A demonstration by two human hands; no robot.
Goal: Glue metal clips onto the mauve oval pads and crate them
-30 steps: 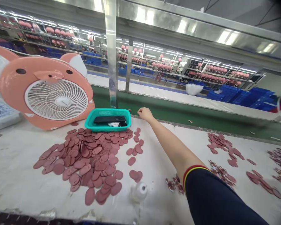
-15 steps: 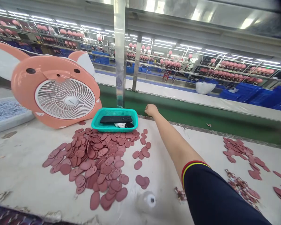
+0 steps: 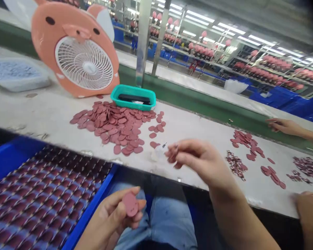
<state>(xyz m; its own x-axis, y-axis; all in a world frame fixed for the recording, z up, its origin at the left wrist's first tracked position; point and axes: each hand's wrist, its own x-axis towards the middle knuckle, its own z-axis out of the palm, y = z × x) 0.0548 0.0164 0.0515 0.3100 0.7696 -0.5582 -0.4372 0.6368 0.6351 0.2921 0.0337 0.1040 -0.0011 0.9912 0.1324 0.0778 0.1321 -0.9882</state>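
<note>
My left hand (image 3: 117, 215), above my lap, is closed on a flat oval dusty-pink disc (image 3: 130, 204) with small holes near its lower edge. Over the table's front edge, my right hand (image 3: 198, 161) is closed on a small bunch of reddish pieces (image 3: 173, 155); motion blur hides their exact shape. Just left of those fingers, a small translucent thing with a dark tip (image 3: 160, 150) rests on the table. Beyond lies a heap of similar oval discs (image 3: 117, 126), several of them loose at its right side.
A teal basket (image 3: 153, 100) with dark things inside stands behind the heap, beside a pig-shaped fan (image 3: 44, 41). A blue crate (image 3: 108, 180) of rowed dark-red pieces is at lower left. On the right, another person's hands (image 3: 285, 125) work near more discs (image 3: 246, 139) and small bits (image 3: 234, 165).
My outstretched right arm has drawn back from the table's far side, and its hand now holds small pieces. My left hand with the disc has come into view as the camera tilted down.
</note>
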